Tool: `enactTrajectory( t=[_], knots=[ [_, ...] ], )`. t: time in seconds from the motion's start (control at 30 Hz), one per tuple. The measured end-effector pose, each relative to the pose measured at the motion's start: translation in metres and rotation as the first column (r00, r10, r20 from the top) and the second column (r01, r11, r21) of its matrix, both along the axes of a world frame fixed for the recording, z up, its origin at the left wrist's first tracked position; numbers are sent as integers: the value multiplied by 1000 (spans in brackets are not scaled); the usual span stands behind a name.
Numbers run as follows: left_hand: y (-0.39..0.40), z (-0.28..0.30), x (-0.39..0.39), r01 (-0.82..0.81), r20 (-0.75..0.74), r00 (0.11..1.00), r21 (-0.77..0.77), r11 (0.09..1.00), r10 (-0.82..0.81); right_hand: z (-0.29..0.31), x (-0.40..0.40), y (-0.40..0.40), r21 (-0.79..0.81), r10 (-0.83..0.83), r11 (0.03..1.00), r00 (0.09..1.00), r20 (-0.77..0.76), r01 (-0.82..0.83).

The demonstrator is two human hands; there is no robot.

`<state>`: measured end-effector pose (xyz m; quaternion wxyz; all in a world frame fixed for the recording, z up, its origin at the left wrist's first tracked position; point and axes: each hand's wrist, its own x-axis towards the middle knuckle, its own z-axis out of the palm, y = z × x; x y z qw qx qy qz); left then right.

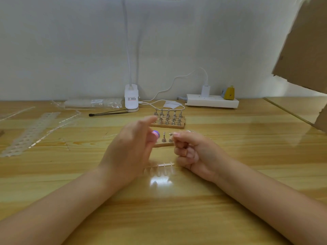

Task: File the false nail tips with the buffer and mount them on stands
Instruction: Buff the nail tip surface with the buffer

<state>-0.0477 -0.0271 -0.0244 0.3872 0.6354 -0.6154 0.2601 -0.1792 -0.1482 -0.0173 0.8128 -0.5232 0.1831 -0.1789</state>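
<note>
Left hand (131, 147) raised, fingers curled, right hand (192, 152) fisted, fingertips pinched

Two hands meet above the surface (230, 191), left hand (131, 152) beside right hand (192, 152). A strip of nail tips (161, 167) lies between them, a small stand block (163, 143) just behind, a larger stand rack (168, 119) farther back. A lamp base (131, 98) and power strip (212, 102) sit by the wall.
</note>
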Motion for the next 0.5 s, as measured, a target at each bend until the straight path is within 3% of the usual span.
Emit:
enactTrajectory(
  t=[0.07,0.23,0.4,0.5],
  knots=[
    [1,2,-1,14,14,1000,-32,999,-13,0,1,0,-4,-14,1000,1000,-12,14],
    [-2,6,-21,240,249,943,-56,969,-219,-1,0,0,-18,-17,1000,1000,-6,17],
    [3,7,0,71,176,983,-73,995,-57,2,1,-2,57,-17,998,1000,-1,17],
    [0,6,-10,208,242,955,-126,970,-173,1,1,-2,26,4,1000,1000,7,-4]
  ],
)
